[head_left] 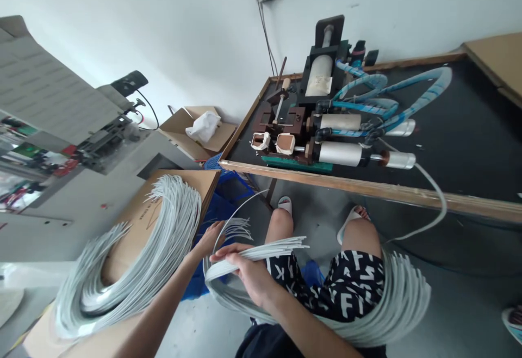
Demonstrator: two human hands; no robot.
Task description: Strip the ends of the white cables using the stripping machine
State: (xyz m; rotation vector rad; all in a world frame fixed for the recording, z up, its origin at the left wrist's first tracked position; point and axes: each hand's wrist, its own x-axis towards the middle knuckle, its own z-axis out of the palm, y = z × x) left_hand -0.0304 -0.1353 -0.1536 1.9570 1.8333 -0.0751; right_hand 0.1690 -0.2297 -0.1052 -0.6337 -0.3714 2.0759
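Observation:
My right hand (250, 273) is closed round a bundle of grey-white wires (281, 247), whose cut ends stick out to the right over my knee. Farther forward, my left hand (212, 238) is wrapped at the wire ends (238, 229), its grip partly hidden. One single wire (244, 201) arcs up past both hands, apart from the rest. The wires loop round to the left and run back across my lap, where a thick bundle (402, 298) lies over my thigh.
On the left, a large curved wire bundle (171, 227) lies on cardboard (134, 211) beside a grey machine (101, 184). Ahead is a wood-edged black table (408, 186) with a pneumatic fixture (322, 124) and blue hoses (432, 83). An open carton (222, 135) stands behind.

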